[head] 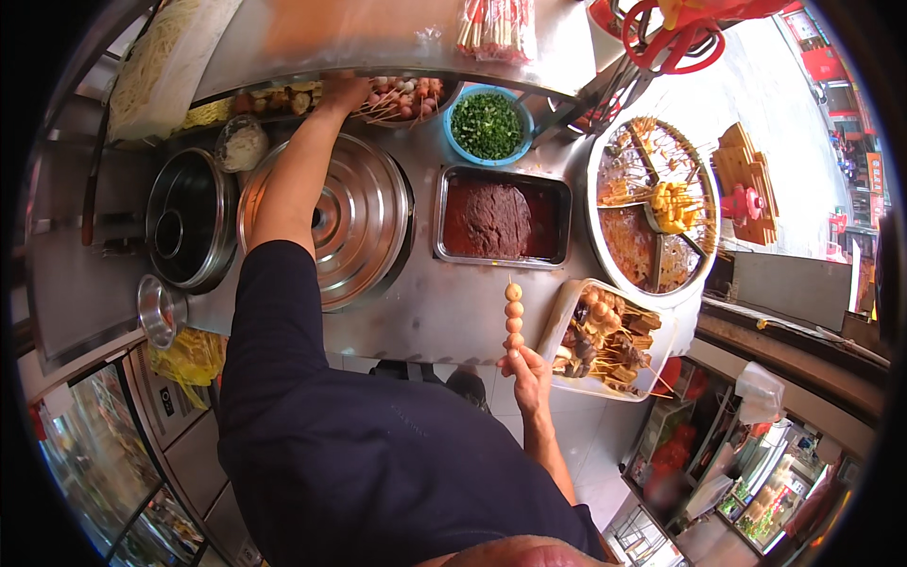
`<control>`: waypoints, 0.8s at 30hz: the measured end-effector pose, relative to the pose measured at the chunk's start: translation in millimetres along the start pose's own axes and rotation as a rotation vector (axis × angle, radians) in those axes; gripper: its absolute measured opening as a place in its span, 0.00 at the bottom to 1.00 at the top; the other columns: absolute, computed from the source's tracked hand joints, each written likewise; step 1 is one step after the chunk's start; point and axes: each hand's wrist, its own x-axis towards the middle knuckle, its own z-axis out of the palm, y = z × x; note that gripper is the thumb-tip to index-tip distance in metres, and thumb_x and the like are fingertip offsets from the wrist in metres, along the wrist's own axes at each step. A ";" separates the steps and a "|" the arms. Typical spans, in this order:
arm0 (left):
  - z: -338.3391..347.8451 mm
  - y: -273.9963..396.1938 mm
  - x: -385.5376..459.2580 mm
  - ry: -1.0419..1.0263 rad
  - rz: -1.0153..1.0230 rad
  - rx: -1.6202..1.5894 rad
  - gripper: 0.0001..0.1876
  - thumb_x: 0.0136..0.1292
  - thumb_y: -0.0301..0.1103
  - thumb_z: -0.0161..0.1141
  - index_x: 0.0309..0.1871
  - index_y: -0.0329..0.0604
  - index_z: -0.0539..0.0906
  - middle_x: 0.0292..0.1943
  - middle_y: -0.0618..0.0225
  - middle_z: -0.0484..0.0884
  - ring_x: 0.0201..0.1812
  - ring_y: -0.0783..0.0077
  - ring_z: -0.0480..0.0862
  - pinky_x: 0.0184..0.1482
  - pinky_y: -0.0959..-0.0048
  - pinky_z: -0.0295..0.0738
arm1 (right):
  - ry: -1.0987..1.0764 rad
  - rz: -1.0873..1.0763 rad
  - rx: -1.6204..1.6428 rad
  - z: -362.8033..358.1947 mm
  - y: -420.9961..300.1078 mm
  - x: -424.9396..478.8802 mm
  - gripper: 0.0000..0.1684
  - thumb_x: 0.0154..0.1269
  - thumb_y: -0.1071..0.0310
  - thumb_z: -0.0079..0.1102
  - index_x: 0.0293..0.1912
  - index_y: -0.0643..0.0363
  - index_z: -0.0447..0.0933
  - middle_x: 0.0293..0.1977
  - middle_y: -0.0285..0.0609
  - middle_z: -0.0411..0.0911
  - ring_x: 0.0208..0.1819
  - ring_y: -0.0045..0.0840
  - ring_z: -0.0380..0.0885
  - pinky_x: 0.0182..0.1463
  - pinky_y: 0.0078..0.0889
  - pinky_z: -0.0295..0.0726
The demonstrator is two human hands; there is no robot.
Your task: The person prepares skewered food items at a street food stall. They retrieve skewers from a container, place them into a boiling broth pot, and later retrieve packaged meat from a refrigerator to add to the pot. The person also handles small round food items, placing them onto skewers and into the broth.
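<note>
My right hand point(530, 372) grips the lower end of a skewer of round balls point(514, 310), held upright in front of the counter edge. My left arm stretches over a round ridged metal lid point(361, 212). At its end, my left hand point(344, 93) reaches under the shelf edge beside a bowl of skewered balls and meat point(407, 99). Its fingertips are hidden, so what it touches does not show. Near my right hand stands a white tray of cooked skewers point(602, 340). A rectangular metal tray point(560, 264) holds a dark red paste in sauce.
A blue bowl of chopped greens point(489, 126) stands behind the paste tray. At right is a large divided round pot point(712, 262) with skewers. Dark metal pots point(191, 220) and a small steel bowl point(159, 312) lie left. Above hangs a shelf point(340, 35) with wrapped chopsticks point(496, 28).
</note>
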 end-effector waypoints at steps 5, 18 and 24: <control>3.0 -5.7 3.3 0.013 0.113 0.257 0.13 0.64 0.37 0.53 0.44 0.41 0.83 0.43 0.50 0.84 0.45 0.47 0.82 0.48 0.53 0.74 | -0.012 -0.031 -0.025 -0.8 -5.1 2.4 0.14 0.72 0.65 0.54 0.42 0.67 0.82 0.27 0.34 0.79 0.29 0.15 0.72 0.36 0.20 0.72; -68.2 63.2 -132.5 -0.212 -0.203 0.225 0.17 0.74 0.47 0.44 0.50 0.47 0.78 0.35 0.44 0.83 0.41 0.38 0.81 0.38 0.46 0.73 | -0.140 0.008 0.267 10.4 -22.0 10.3 0.14 0.71 0.65 0.56 0.49 0.66 0.77 0.31 0.34 0.78 0.29 0.13 0.71 0.35 0.17 0.70; -33.8 230.3 -264.4 -0.397 -0.768 -1.149 0.16 0.76 0.41 0.49 0.40 0.37 0.78 0.22 0.75 0.73 0.20 0.83 0.69 0.23 0.83 0.66 | -0.119 -0.080 0.311 7.2 -11.7 19.3 0.15 0.71 0.64 0.58 0.51 0.64 0.78 0.36 0.37 0.81 0.32 0.14 0.75 0.37 0.19 0.74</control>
